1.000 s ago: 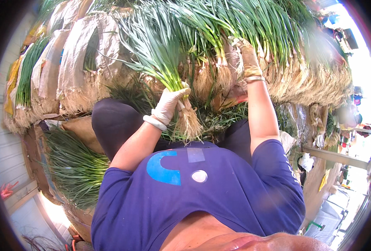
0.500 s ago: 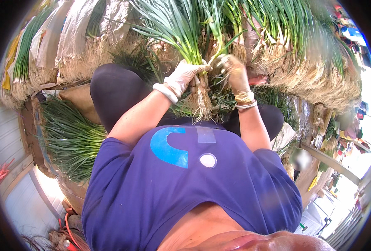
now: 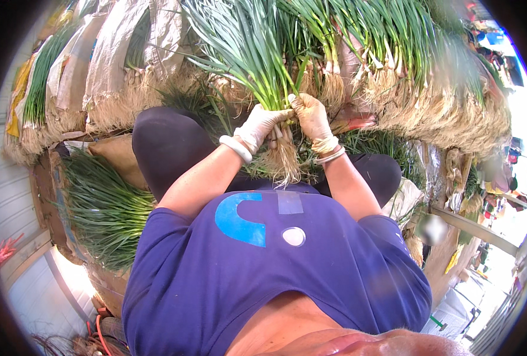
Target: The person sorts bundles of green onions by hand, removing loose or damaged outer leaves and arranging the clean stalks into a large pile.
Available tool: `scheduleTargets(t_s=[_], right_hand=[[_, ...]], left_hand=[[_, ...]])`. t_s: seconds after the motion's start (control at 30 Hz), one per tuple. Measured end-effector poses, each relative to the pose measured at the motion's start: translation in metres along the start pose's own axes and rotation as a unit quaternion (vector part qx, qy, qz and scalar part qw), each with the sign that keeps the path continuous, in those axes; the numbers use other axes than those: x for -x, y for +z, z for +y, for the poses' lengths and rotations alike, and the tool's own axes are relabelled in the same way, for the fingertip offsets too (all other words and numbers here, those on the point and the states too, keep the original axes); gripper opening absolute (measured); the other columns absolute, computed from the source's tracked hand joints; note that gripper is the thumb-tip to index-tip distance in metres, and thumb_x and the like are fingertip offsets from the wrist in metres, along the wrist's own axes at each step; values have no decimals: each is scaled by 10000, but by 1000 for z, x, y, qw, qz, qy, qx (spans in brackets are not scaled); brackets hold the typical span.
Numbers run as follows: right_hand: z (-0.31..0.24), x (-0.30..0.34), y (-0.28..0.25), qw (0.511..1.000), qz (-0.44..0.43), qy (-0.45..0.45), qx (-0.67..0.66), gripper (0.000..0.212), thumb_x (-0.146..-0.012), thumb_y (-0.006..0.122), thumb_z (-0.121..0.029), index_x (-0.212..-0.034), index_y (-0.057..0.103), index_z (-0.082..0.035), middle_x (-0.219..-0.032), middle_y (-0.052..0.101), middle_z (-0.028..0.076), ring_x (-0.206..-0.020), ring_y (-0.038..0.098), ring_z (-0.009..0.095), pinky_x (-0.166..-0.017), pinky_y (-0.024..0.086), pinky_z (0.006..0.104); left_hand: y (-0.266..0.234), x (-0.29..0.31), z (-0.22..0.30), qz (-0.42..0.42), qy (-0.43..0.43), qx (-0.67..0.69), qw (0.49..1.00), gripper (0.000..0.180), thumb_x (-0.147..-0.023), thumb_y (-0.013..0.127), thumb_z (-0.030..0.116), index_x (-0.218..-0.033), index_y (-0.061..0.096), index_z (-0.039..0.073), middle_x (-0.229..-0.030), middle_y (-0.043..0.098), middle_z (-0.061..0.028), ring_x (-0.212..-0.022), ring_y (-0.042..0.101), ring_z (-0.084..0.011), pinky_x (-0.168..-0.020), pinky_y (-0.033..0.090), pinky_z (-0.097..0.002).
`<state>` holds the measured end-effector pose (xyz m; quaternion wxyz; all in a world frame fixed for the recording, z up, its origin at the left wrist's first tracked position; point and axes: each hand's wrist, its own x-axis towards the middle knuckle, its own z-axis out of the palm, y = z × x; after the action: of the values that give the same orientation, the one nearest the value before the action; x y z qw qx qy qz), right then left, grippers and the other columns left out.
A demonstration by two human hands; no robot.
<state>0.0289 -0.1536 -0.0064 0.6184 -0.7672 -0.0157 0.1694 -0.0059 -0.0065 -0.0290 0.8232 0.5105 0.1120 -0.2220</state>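
The left hand's grip is closed around a bunch of green onions, whose leaves fan out above the grip while pale roots hang below it. The right hand's grip has its fingers curled in at the bunch's right edge; whether they pinch a stalk cannot be told. Both hands are gloved, forearms angled inward, with a row of more onions beyond and to the right.
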Motion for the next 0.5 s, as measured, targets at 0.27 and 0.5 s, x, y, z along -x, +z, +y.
scheduleTargets(t_s=[0.27,0.5], right_hand=[[6,6,-22,995,-14,96,-1,239,-930,473,-209,-889,615,-21,-772,630,43,-651,570,119,-600,479,262],[72,5,-76,754,-319,-109,564,308,-831,548,-331,-995,624,-82,-835,647,159,-821,622,324,-737,490,378]], left_hand=[[5,16,21,-48,80,157,983,221,-801,672,161,-927,569,12,-792,642,-126,-556,632,-247,-469,516,-325],[0,22,51,-34,143,218,965,227,-815,671,132,-980,551,33,-767,599,-77,-594,625,-227,-519,524,-338]])
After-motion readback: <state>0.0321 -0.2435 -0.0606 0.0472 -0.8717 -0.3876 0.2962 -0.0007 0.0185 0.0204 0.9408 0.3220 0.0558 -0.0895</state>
